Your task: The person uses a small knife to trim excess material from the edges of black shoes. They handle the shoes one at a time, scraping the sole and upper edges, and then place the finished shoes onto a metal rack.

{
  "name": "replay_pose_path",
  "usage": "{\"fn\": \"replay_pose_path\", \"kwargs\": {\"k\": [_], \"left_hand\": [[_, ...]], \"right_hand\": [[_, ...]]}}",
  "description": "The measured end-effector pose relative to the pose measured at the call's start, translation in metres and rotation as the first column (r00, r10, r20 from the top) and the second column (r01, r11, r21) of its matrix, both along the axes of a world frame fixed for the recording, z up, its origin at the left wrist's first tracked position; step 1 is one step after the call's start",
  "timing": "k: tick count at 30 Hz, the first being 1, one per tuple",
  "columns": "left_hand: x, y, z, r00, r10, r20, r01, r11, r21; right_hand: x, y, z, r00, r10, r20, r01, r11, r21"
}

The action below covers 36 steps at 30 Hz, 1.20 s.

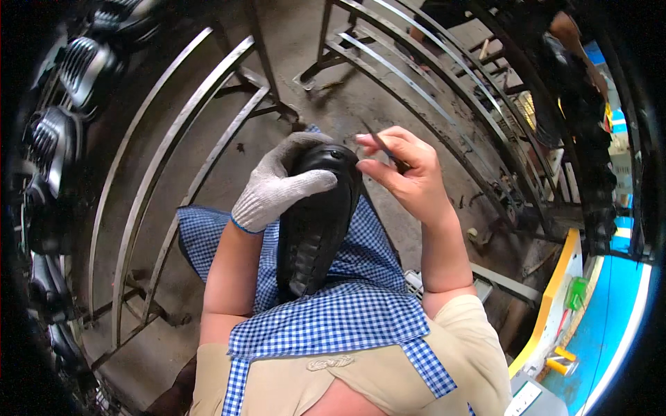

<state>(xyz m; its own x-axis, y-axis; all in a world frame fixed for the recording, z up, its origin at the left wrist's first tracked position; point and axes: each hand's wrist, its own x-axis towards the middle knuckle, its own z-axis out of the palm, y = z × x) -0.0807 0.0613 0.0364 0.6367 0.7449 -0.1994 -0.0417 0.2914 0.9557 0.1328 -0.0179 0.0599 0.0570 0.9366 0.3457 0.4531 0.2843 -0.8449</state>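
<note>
A black shoe (318, 222) lies lengthwise over my lap, on a blue-and-white checked apron (333, 315). My left hand (281, 182), in a pale knitted glove, is closed around the shoe's far end, its thumb lying across the top. Close to that end on the right, my bare right hand (409, 166) pinches a slim, dark, pointed tool (377, 139). The tool's tip points up and left, away from the shoe. Most of its handle is hidden in my fingers, so its exact kind cannot be made out.
Metal rack rails stand to the left (166, 149) and right (430, 104) above a concrete floor (291, 41). Several black shoes (83, 73) line the far left. At lower right is a blue-topped workbench (610, 326) with a green item (576, 293) on it.
</note>
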Motion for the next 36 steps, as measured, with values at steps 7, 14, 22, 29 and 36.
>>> {"fn": "replay_pose_path", "kwargs": {"k": [7, 14, 22, 29, 36], "left_hand": [[0.057, -0.012, -0.014, 0.971, -0.219, -0.092, 0.214, 0.975, -0.068], [0.094, -0.017, -0.019, 0.949, -0.245, -0.200, 0.235, 0.969, -0.072], [0.106, -0.014, -0.038, 0.980, -0.176, -0.098, 0.169, 0.983, -0.071], [0.086, 0.015, -0.048, 0.966, -0.221, -0.133, 0.255, 0.898, 0.359], [0.083, 0.045, -0.068, 0.972, -0.228, 0.045, 0.206, 0.936, 0.287]], "right_hand": [[0.054, -0.018, -0.033, 0.961, 0.068, -0.267, -0.116, 0.979, -0.168], [0.074, -0.035, -0.053, 0.976, -0.096, -0.193, 0.070, 0.988, -0.138], [0.096, -0.020, -0.072, 0.916, -0.140, -0.375, -0.022, 0.917, -0.398], [0.082, 0.011, -0.085, 0.881, -0.168, -0.442, -0.038, 0.907, -0.419], [0.063, 0.041, -0.072, 0.960, -0.211, -0.184, 0.160, 0.953, -0.259]]}}
